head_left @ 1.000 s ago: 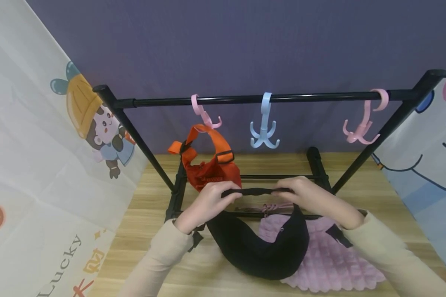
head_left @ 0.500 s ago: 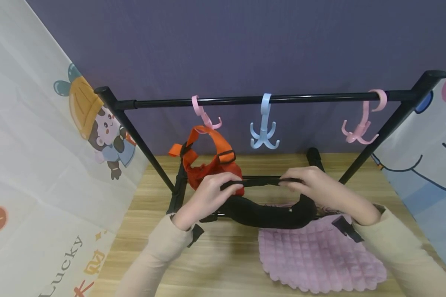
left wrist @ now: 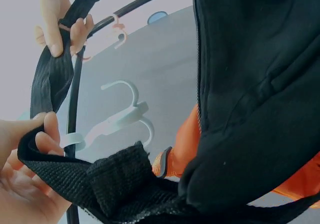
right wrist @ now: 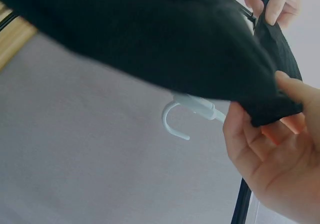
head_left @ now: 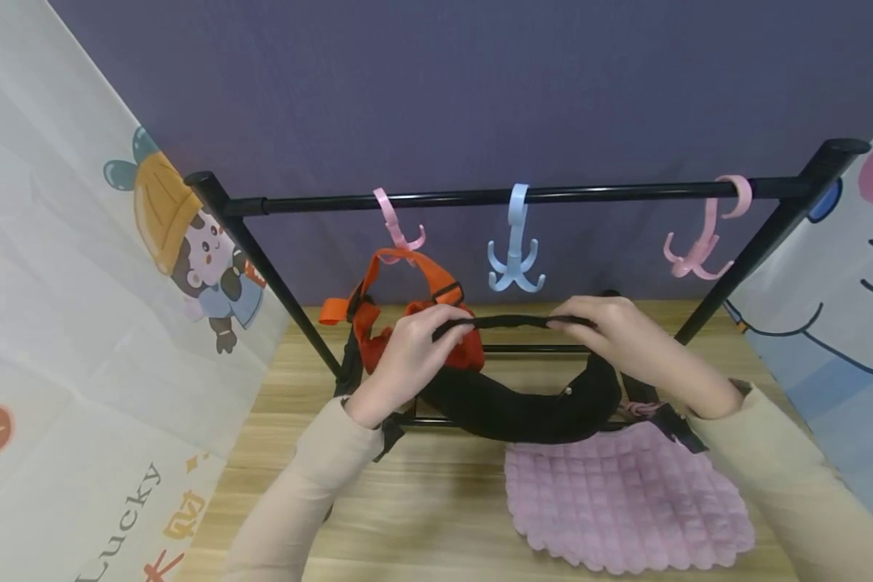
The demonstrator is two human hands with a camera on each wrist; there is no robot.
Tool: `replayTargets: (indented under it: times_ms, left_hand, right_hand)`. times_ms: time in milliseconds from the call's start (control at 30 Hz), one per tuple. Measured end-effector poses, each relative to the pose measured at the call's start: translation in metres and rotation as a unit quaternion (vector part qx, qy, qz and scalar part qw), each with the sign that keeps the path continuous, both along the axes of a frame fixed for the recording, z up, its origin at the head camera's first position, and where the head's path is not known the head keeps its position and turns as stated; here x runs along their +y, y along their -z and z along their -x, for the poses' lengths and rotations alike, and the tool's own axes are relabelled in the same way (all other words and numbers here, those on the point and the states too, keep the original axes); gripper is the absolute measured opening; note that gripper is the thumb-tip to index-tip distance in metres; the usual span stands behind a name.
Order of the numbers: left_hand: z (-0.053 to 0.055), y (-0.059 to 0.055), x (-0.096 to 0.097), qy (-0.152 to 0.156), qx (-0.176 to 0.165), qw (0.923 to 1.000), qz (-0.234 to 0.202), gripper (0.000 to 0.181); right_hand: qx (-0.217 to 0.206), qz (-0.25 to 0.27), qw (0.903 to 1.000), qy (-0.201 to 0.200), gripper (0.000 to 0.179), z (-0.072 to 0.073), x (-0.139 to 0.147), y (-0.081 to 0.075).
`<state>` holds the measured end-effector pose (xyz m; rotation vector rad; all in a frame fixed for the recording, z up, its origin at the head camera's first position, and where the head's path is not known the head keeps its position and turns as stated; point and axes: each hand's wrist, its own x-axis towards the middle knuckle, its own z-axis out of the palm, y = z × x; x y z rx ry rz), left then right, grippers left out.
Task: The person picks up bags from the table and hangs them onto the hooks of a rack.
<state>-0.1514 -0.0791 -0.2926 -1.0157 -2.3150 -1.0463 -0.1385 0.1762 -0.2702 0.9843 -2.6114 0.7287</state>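
Note:
A black waist bag (head_left: pixel 524 414) hangs by its strap between both hands, in front of the rack's lower bars. My left hand (head_left: pixel 415 347) pinches the strap (head_left: pixel 509 322) on the left; my right hand (head_left: pixel 611 327) pinches it on the right, leaving a short span stretched between them. In the left wrist view the zipped side of the black bag (left wrist: pixel 250 93) fills the right half. Beyond the strap, a light blue hook (head_left: pixel 515 250) hangs from the rail. Behind my left hand, an orange bag (head_left: pixel 466 347) hangs from a pink hook (head_left: pixel 398 222).
A black rack (head_left: pixel 626 191) spans the view, its top rail above both hands. Another pink hook (head_left: pixel 698 250) hangs at the rail's right end. A pink quilted bag (head_left: pixel 626 501) lies on the wooden surface (head_left: pixel 407 509) at front right.
Both hands have lifted the black bag's strap up and away toward the rail. The bag has risen with it, uncovering more of the pink quilted bag. The orange bag has shifted slightly.

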Motion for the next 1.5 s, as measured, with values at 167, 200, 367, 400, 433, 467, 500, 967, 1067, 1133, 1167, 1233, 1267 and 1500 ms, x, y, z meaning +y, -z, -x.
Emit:
replayTargets:
  times_ms: [167,200,367,400,433,467,500,967,1067,1133,1167,1233,1267,1500]
  left_hand:
    - [0.006,-0.003,0.004,-0.024,0.021,0.9995,-0.007,0.013]
    - [0.008,-0.003,0.004,-0.029,0.027,0.9992,-0.009,0.013]
    - [0.016,-0.004,0.008,-0.043,0.049,0.9977,-0.017,0.013]
    - [0.018,-0.004,0.008,-0.045,0.053,0.9974,-0.017,0.013]
    - [0.02,-0.005,0.009,-0.048,0.056,0.9971,-0.018,0.013]
    - [0.021,-0.005,0.009,-0.05,0.059,0.9968,-0.018,0.013]
    - [0.023,-0.005,0.01,-0.052,0.062,0.9965,-0.019,0.013]
    - [0.038,-0.009,0.025,-0.106,0.07,0.9905,-0.051,0.014]
    - [0.042,-0.007,0.028,-0.12,0.063,0.9894,-0.053,0.014]
    - [0.044,-0.006,0.029,-0.126,0.053,0.9892,-0.053,0.014]
    - [0.044,-0.006,0.03,-0.129,0.048,0.9891,-0.052,0.014]
    - [0.045,-0.006,0.032,-0.137,0.039,0.9886,-0.05,0.014]
    - [0.045,-0.006,0.032,-0.141,0.035,0.9883,-0.047,0.014]
    - [0.048,-0.003,0.036,-0.157,0.021,0.987,-0.027,0.014]
  right_hand:
    - [0.014,0.011,0.9997,0.015,0.015,0.007,-0.001,-0.005]
    - [0.016,0.012,0.9996,0.017,0.016,0.008,-0.002,-0.006]
    - [0.038,0.021,0.9987,0.026,0.015,0.017,-0.001,-0.008]
    - [0.042,0.024,0.9985,0.027,0.015,0.019,-0.001,-0.008]
    - [0.047,0.027,0.9982,0.028,0.015,0.02,-0.001,-0.009]
    - [0.05,0.03,0.9979,0.029,0.014,0.022,-0.001,-0.009]
    - [0.053,0.032,0.9976,0.031,0.014,0.024,-0.001,-0.009]
    - [0.067,0.043,0.9947,0.065,0.012,0.04,0.001,-0.011]
    - [0.064,0.042,0.9946,0.07,0.011,0.043,0.001,-0.01]
    - [0.057,0.043,0.9947,0.074,0.012,0.046,0.001,-0.009]
    - [0.053,0.043,0.9947,0.077,0.012,0.047,0.001,-0.008]
    - [0.042,0.042,0.9948,0.083,0.013,0.049,0.001,-0.007]
    - [0.036,0.041,0.9948,0.086,0.013,0.05,0.001,-0.006]
    - [0.005,0.037,0.9942,0.101,0.015,0.055,0.002,-0.001]
